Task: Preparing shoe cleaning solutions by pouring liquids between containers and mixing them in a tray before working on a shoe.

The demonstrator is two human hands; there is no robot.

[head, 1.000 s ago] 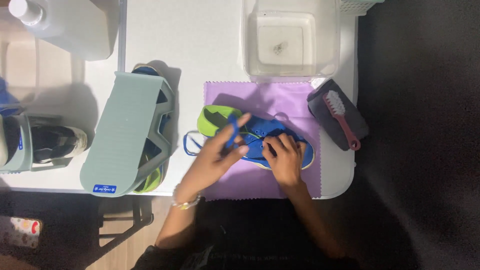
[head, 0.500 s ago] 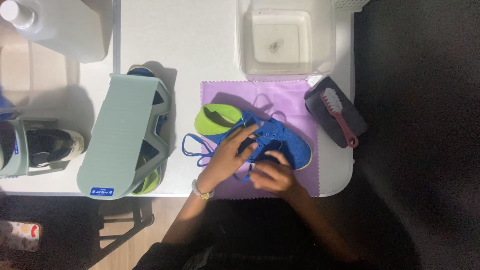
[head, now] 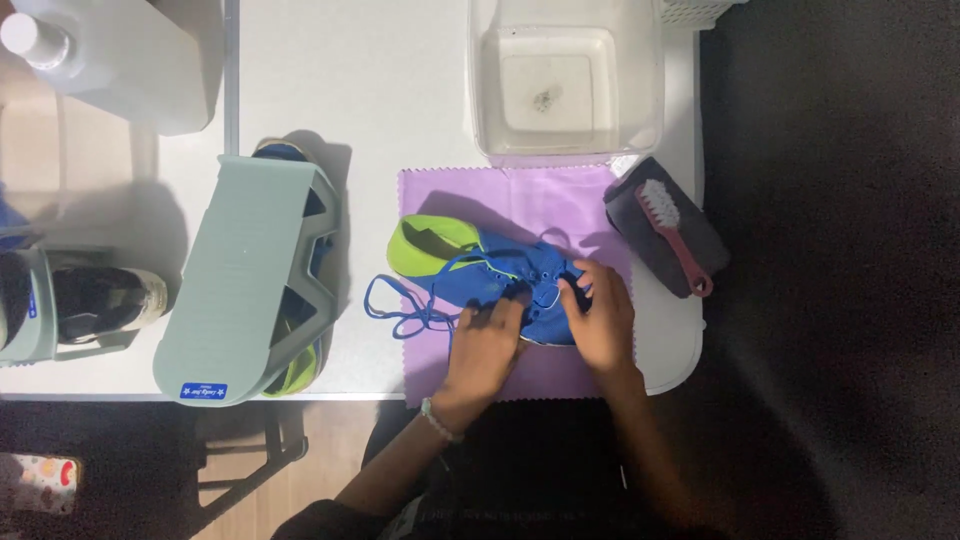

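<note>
A blue shoe (head: 505,285) with a lime-green lining and blue laces is lying on a lilac cloth (head: 520,200) over a white table (head: 380,90). A pink-handled brush (head: 672,232) with white bristles is resting on a dark grey pad (head: 690,235). A pale sage-green rack (head: 245,275) is sitting beside a clear tub (head: 565,80).

Small blue rectangular label (head: 203,391) on near end of grey-green shoe rack (head: 240,280), left of centre; second blue label (head: 31,301) on rack at left edge, partly visible
</note>
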